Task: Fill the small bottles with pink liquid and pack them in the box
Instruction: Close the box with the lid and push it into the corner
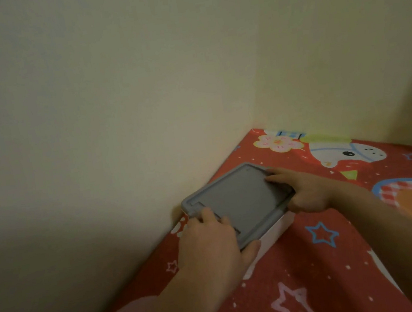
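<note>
While both hands are laid on the grey lid [235, 199], the box [276, 230] is kept as the landmark for everything else. Nearest the camera, the red patterned cloth [308, 273] is spread under the box, and the two forearms are stretched over it. The left hand [211, 242] is set on the near-left corner of the box, fingers draped over the lid top, thumb hooked under the lid's near edge; it is clamped on the lid. The right hand [308, 191] is set at the right end of the box, fingers pressed flat on the lid top, the rest curled against the lid's side edge; a firm pinch there cannot be told.

The box's long axis is run from near-left to far-right, tilted toward the wall corner [253, 122], so one hand is placed at each end of that axis. The left hand is judged nearer to the body; the right is reached further. The white box wall is seen only below the lid's near edge. The far-left edge of the box is pushed close against the wall.

No small bottles and no pink liquid are seen; whether any are inside the box cannot be told. The step is judged to be lid seating or lifting; which one cannot be told.
</note>
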Action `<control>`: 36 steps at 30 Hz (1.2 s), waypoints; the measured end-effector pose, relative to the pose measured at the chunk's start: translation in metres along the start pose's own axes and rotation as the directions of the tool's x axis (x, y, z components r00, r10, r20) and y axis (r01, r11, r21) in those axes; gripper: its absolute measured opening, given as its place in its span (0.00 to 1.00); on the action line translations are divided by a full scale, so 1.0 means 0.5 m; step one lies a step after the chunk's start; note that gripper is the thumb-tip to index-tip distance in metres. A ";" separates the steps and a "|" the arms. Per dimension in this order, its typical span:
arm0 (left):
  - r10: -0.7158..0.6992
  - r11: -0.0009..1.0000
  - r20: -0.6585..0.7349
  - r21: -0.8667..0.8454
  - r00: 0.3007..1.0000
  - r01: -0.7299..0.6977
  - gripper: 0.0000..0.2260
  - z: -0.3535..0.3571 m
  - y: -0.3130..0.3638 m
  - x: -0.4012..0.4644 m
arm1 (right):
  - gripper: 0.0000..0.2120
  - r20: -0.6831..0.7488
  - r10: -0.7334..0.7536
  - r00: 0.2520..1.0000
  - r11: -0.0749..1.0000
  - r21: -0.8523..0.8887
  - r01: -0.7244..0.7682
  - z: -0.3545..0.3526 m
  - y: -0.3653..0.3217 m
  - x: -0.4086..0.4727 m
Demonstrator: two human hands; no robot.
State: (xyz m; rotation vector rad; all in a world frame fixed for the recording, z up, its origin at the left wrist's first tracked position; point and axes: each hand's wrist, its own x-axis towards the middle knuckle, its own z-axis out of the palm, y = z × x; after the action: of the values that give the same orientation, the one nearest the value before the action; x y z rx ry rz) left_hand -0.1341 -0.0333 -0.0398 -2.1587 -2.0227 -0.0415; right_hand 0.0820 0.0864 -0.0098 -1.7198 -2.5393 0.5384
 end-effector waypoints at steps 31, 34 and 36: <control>-0.130 0.991 -0.030 0.037 0.991 0.131 0.35 0.018 -0.092 -0.003 | 0.37 0.040 -0.157 0.987 0.984 -0.085 0.159 0.031 -0.118 0.157; -0.132 0.991 -0.043 0.022 0.990 0.133 0.35 0.021 -0.095 -0.004 | 0.37 0.050 -0.153 0.987 0.983 -0.090 0.157 0.031 -0.117 0.159; -0.129 0.991 -0.045 0.023 0.991 0.130 0.35 0.022 -0.097 -0.005 | 0.37 0.046 -0.150 0.988 0.984 -0.091 0.154 0.033 -0.117 0.161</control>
State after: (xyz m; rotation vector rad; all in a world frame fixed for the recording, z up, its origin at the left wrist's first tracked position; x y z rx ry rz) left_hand -0.1833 -0.0314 -0.0453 -1.9907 -2.1242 -0.0788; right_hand -0.0052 0.1354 -0.0215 -1.5382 -2.7359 0.4557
